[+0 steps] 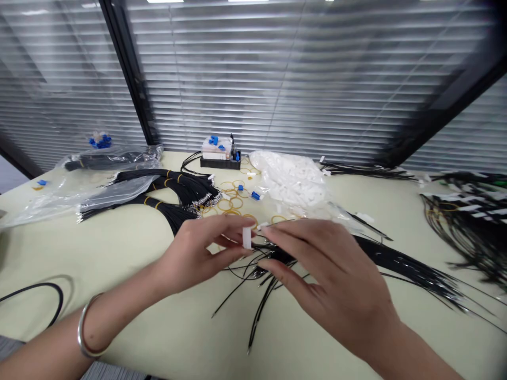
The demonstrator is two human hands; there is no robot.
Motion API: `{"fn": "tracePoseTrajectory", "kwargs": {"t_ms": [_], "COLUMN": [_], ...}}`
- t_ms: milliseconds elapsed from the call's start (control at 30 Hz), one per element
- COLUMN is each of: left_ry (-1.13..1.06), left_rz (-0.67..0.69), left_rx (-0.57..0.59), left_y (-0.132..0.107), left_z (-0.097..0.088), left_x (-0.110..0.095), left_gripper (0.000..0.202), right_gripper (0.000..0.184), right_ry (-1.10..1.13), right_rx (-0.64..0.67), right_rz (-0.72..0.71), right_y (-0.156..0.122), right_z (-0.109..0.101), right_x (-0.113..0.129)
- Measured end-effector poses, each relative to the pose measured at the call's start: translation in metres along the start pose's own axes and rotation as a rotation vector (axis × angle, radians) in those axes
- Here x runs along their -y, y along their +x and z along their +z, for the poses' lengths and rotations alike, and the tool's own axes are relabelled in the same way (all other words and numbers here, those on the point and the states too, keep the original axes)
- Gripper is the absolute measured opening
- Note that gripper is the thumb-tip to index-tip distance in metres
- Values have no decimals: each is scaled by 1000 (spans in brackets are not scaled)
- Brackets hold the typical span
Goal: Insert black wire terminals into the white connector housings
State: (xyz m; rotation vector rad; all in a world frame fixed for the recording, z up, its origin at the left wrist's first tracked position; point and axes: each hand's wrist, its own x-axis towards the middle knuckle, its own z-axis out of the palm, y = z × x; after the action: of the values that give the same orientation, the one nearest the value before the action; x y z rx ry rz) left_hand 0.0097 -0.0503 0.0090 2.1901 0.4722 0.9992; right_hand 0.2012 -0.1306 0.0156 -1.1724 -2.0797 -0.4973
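My left hand (198,253) pinches a small white rectangular piece (247,238) between thumb and fingertips. My right hand (320,269) hovers just beside it, fingers apart, over a loose spread of thin black cables (269,269). Its index fingertip lies close to a small white tab (263,226). These cables run from a long black bundle (400,264) stretching right across the pale green table (119,264). A silver bangle (89,327) circles my left wrist.
Bound black cable bundles (166,192) and plastic bags lie at the back left. Behind my hands are loose rubber bands (232,203), a bag of white pieces (287,177) and a black tray (219,162) with blue connectors. More labelled cables (467,227) lie right; glass partitions with blinds stand behind.
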Motion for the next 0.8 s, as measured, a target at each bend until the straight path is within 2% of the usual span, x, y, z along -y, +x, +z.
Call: {"fn": "tracePoseTrajectory", "kwargs": {"t_ms": [100, 200, 333, 433, 600, 800], "left_ry": [6, 4, 0, 9, -8, -40], "left_rz": [-103, -156, -195, -196, -215, -233], "left_rx": [-64, -91, -101, -117, -121, -119], "left_y": [3, 6, 7, 8, 8, 8], "left_z": [-4, -4, -3, -3, -2, -3], "left_x": [4, 8, 9, 8, 7, 8], "left_gripper": [34, 34, 33, 34, 34, 35], "right_gripper": [19, 7, 21, 27, 11, 17], "right_ry": [-27, 93, 169, 200, 288, 275], "right_rx": [12, 161, 422, 521, 483, 415], "right_rz": [-45, -164, -228, -260, -277, -391], "right_y": [0, -5, -17, -21, -20, -18], "right_z": [-7, -4, 19, 36, 50, 51], "right_x": [-3, 0, 13, 24, 36, 41]}}
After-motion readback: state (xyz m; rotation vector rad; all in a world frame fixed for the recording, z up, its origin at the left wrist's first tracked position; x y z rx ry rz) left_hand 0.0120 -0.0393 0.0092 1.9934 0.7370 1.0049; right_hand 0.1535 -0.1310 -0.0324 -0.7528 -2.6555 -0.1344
